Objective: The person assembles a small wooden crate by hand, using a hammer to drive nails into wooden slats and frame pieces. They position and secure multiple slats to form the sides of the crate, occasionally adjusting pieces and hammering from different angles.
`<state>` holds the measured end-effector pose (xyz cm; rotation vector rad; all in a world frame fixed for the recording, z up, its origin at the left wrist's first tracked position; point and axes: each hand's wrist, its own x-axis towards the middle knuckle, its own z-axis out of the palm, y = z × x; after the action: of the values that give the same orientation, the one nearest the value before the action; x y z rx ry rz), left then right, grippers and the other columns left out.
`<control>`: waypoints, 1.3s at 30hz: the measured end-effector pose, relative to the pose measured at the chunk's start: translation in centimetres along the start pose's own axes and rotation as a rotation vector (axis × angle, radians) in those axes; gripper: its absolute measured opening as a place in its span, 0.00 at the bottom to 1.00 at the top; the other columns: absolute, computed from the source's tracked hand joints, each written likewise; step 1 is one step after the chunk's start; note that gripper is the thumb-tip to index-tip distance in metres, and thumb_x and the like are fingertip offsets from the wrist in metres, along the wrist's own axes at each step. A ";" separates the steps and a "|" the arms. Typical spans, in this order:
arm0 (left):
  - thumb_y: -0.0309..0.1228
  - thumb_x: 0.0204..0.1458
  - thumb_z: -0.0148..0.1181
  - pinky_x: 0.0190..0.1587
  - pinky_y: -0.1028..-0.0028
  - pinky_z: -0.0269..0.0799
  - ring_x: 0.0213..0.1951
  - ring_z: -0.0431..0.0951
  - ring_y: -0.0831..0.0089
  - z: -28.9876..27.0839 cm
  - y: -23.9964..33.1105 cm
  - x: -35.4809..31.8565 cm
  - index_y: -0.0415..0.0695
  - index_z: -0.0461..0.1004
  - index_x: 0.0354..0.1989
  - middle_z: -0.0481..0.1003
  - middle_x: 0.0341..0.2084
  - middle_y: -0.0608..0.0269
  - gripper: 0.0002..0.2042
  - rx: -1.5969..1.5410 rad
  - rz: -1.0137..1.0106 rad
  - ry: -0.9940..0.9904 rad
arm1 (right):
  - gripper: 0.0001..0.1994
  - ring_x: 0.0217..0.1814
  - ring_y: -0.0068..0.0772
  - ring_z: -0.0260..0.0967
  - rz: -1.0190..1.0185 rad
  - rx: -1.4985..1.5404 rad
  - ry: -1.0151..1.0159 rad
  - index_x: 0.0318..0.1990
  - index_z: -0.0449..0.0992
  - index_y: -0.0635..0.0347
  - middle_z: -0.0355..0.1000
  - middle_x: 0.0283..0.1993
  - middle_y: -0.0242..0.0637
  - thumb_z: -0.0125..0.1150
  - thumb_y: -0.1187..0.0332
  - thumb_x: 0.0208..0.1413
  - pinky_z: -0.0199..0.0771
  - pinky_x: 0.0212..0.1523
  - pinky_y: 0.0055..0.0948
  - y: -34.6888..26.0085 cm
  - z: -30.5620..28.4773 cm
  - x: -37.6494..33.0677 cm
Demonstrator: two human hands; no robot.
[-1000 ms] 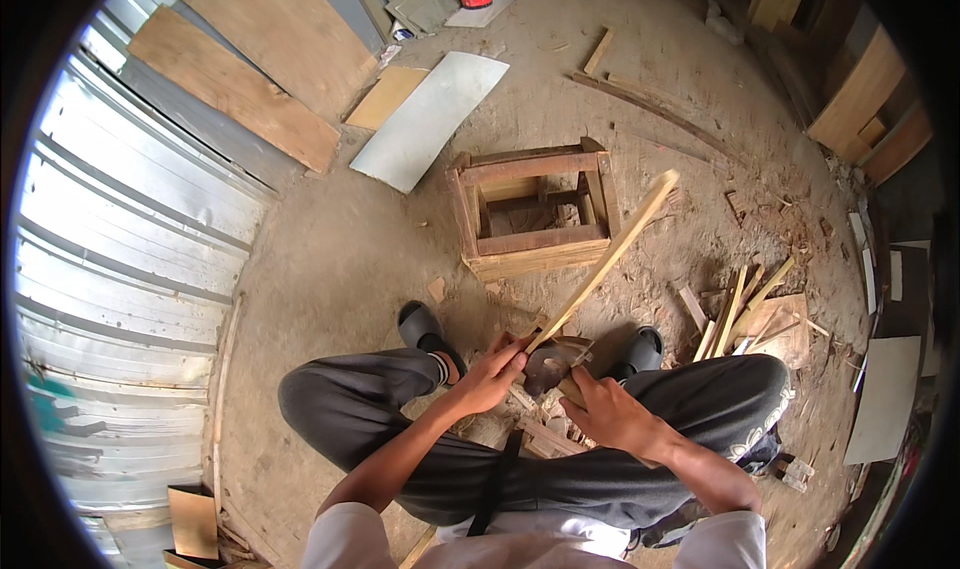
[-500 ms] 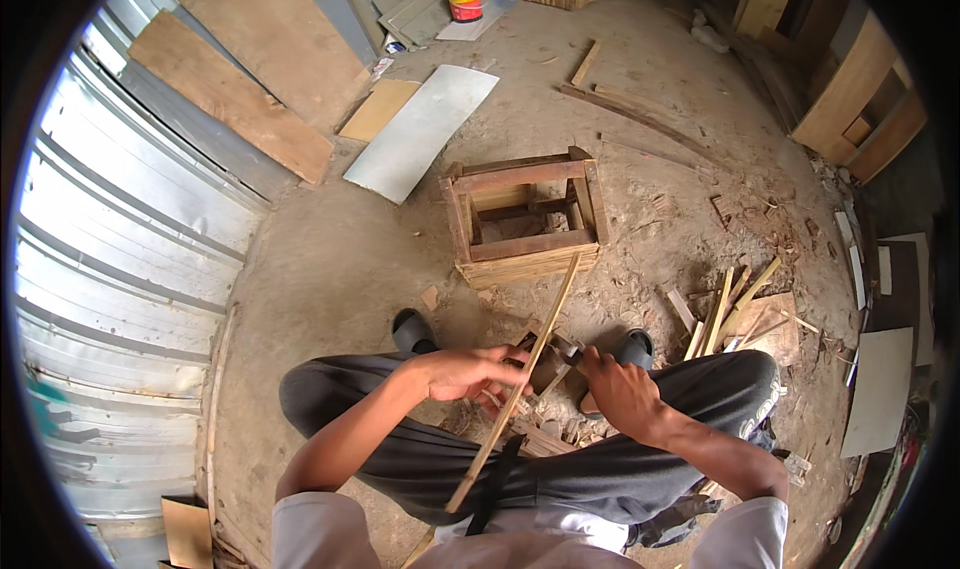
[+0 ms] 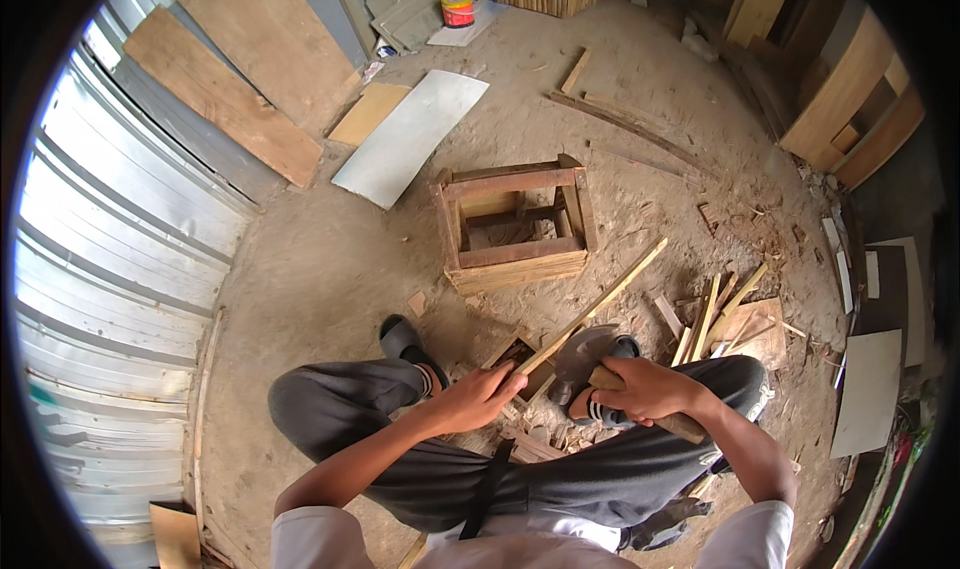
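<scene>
My left hand is closed around the lower end of a thin wooden strip, which slants up and away to the right. My right hand grips the thick wooden handle of a chopping tool. Its broad grey blade is blurred and lies just right of the strip; whether they touch I cannot tell. Below the strip, between my feet, sits a small wooden box-like piece, partly hidden by my left hand and the strip.
Ahead stands a wooden frame. Several loose strips lie right of my right foot. A pale sheet lies farther off, near a red and yellow bucket. Corrugated metal lines the left; boards stand at right.
The strip has swung from steep across my lap to pointing away right, with my left hand now closed on its near end. My right hand has shifted slightly right, and the tool's blade shows more.
</scene>
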<state>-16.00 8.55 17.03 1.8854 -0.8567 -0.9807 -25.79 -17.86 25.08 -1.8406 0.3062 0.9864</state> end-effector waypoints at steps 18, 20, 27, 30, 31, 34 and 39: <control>0.60 0.64 0.31 0.20 0.77 0.49 0.16 0.51 0.82 3.6 -2.3 -2.2 0.47 0.56 0.22 0.51 0.14 0.74 0.29 -0.733 -0.280 -0.119 | 0.15 0.12 0.19 0.55 -0.026 0.398 -0.160 0.38 0.61 0.63 0.59 0.17 0.29 0.53 0.60 0.65 0.57 0.12 0.26 0.2 2.6 -0.8; 0.59 0.64 0.32 0.19 0.78 0.48 0.14 0.51 0.82 3.4 -2.3 -2.4 0.47 0.58 0.23 0.52 0.14 0.74 0.28 -0.785 -0.259 -0.102 | 0.15 0.11 0.20 0.56 -0.036 0.373 -0.137 0.38 0.61 0.64 0.59 0.16 0.29 0.54 0.60 0.64 0.57 0.12 0.26 -0.2 3.0 -1.1; 0.59 0.64 0.35 0.15 0.79 0.48 0.12 0.52 0.83 4.9 -3.0 -3.6 0.48 0.58 0.20 0.53 0.12 0.73 0.28 -1.083 -0.482 -0.031 | 0.16 0.11 0.23 0.60 0.040 0.294 -0.121 0.39 0.61 0.68 0.61 0.15 0.30 0.53 0.61 0.64 0.62 0.12 0.28 -2.3 5.2 2.0; 0.59 0.64 0.34 0.15 0.78 0.52 0.12 0.56 0.79 5.4 -3.2 -3.0 0.48 0.62 0.20 0.56 0.11 0.69 0.29 -1.146 -0.476 -0.049 | 0.17 0.12 0.29 0.66 -0.192 0.203 0.010 0.40 0.62 0.71 0.65 0.15 0.35 0.54 0.61 0.63 0.66 0.14 0.30 -3.6 4.9 4.6; 0.59 0.64 0.33 0.16 0.78 0.53 0.12 0.57 0.78 5.1 -3.4 -2.2 0.48 0.62 0.21 0.57 0.11 0.68 0.29 -0.978 -0.413 0.040 | 0.18 0.13 0.30 0.68 -0.191 0.123 0.156 0.41 0.62 0.72 0.66 0.15 0.37 0.54 0.61 0.63 0.68 0.15 0.31 -3.9 5.0 5.4; 0.63 0.61 0.37 0.16 0.75 0.57 0.10 0.58 0.77 2.6 -4.5 -3.1 0.45 0.62 0.24 0.54 0.08 0.68 0.30 -0.712 -0.358 0.223 | 0.22 0.17 0.44 0.73 -0.147 -0.028 0.222 0.48 0.63 0.75 0.71 0.19 0.49 0.57 0.61 0.60 0.75 0.23 0.39 -4.4 4.1 6.1; 0.53 0.62 0.49 0.11 0.77 0.53 0.08 0.56 0.82 1.2 -3.7 -2.3 0.44 0.62 0.23 0.58 0.08 0.72 0.25 -0.878 -0.386 0.538 | 0.19 0.34 0.67 0.73 -0.360 -0.304 0.484 0.48 0.65 0.74 0.73 0.28 0.62 0.60 0.65 0.57 0.74 0.33 0.51 -3.1 3.8 4.9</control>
<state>-17.39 11.64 14.06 1.4125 0.2584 -0.8051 -22.66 -12.11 22.72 -2.3045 0.1058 0.3430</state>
